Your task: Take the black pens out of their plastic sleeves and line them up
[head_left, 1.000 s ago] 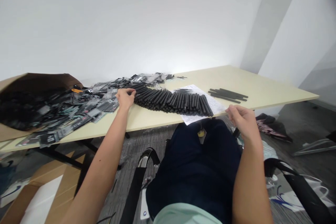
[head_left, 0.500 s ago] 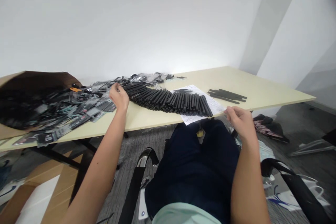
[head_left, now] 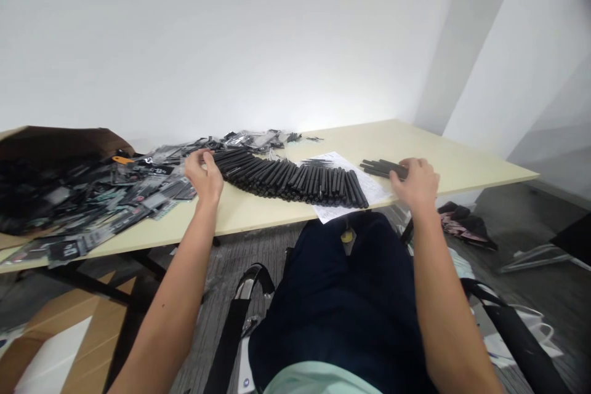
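A long row of stacked black sticks runs along the front of the table, its right end lying over a printed white sheet. At the left end of this row is my left hand, fingers curled with the tips partly hidden; what they hold, if anything, I cannot make out. Right of the sheet, my right hand has its thumb and fingers closed around the near ends of several separate flat black sticks, which still lie on the tabletop.
Packaged items in clear and black sleeves spread over the left of the pale yellow table, spilling from a cardboard box. Thin dark pieces lie on the sheet. An open carton stands below; chair armrests flank my legs.
My right hand has moved forward from the table's front edge onto the separate black sticks and closed on them. My left hand stays by the row's left end. The view has shifted slightly.
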The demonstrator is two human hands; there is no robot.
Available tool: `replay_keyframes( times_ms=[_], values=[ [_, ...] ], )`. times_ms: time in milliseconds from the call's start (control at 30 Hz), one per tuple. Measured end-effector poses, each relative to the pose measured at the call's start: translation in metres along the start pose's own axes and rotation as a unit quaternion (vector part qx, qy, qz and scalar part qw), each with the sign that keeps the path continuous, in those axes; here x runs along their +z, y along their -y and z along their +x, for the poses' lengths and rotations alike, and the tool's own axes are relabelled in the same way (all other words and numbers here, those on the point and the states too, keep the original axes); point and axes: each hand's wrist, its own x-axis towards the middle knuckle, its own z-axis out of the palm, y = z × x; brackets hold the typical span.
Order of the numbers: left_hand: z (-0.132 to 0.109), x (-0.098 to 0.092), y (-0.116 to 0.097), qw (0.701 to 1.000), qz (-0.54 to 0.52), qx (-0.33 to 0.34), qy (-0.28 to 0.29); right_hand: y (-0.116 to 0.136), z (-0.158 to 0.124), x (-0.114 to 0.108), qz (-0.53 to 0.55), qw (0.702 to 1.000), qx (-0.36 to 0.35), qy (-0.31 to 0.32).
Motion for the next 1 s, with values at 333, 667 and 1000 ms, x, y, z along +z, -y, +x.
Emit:
replay_keyframes(
  times_ms=[333,667,1000],
  values=[
    [-0.054,-0.036,-0.105,0.964,-0.209,0.148,-0.072,-0.020,0.027,0.019,-0.080,0.968,-0.181,0.154],
    [-0.108,-0.046,-0.179,0.833,-0.384,0.071,0.392,0.007,0.007,-0.012,0.070,0.997,-0.026,0.003],
    [-0.122,-0.030,-0.152,0.745,-0.405,0.054,0.527,0.095,-0.082,-0.092,0.379,0.873,-0.119,0.283]
  ],
)
